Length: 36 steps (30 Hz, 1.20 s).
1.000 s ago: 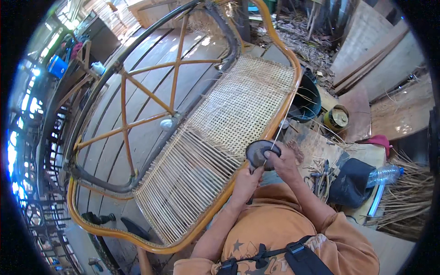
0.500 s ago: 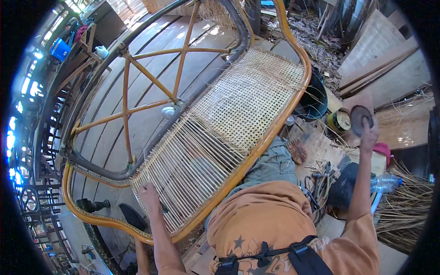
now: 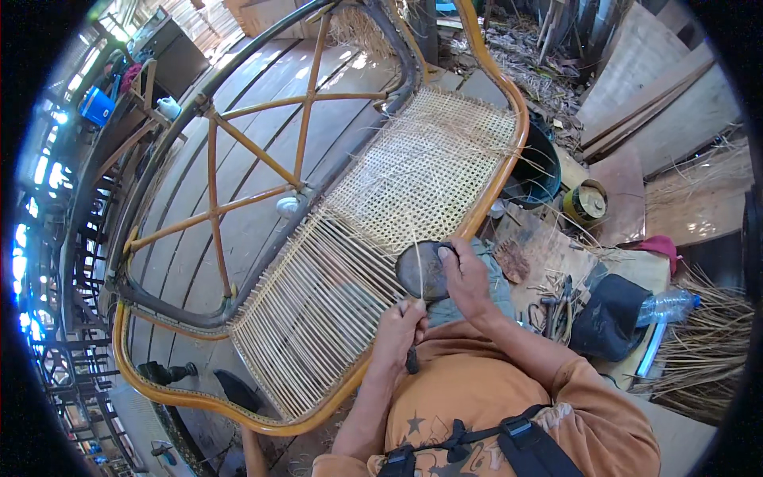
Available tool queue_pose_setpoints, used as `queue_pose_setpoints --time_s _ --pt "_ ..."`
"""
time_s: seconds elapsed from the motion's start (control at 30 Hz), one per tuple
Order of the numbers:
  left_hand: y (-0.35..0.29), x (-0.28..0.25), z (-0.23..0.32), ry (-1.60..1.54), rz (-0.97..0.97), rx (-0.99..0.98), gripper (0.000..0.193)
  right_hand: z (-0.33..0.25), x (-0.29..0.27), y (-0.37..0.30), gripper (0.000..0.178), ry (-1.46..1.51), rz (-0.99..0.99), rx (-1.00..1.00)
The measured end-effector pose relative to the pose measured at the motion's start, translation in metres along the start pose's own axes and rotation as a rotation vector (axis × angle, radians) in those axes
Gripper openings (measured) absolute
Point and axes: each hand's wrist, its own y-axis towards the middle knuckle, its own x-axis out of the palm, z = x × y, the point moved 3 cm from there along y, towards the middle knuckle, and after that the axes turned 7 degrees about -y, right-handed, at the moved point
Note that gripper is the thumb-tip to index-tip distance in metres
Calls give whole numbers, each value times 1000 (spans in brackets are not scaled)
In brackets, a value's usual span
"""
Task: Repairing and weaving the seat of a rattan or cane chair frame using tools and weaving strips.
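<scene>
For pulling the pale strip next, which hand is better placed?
Probably the left hand: it appears to pinch the pale strip, while the right hand grips the dark round pad.

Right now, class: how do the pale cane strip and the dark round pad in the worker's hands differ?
Shape: the pale cane strip is long and narrow; the dark round pad is broad.
Colour: the strip is cream, the pad grey-brown.
Hold: the left hand pinches the strip, while the right hand grips the pad's right side.
Shared: both are hand-held.
</scene>
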Motion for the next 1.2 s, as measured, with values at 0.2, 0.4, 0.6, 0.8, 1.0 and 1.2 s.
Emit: queue_pose_setpoints --time_s 0.2,0.4,0.6,0.8,1.0,1.2 --pt "-32 4 16 -100 -6 226 23 -12 8 10 17 258 -4 -33" --pt "-6 -8 4 -107 83 209 24 -27 22 7 17 118 -136 -40" --pt "5 -2 5 -246 112 149 22 2 15 20 18 433 -126 201" --pt "12 3 6 -249 85 182 21 -7 21 4 26 -111 -133 -432" --pt "6 13 22 -148 35 178 18 -5 17 8 24 513 -171 39" --pt "4 2 15 -186 57 91 19 21 -18 52 22 -75 67 -248"
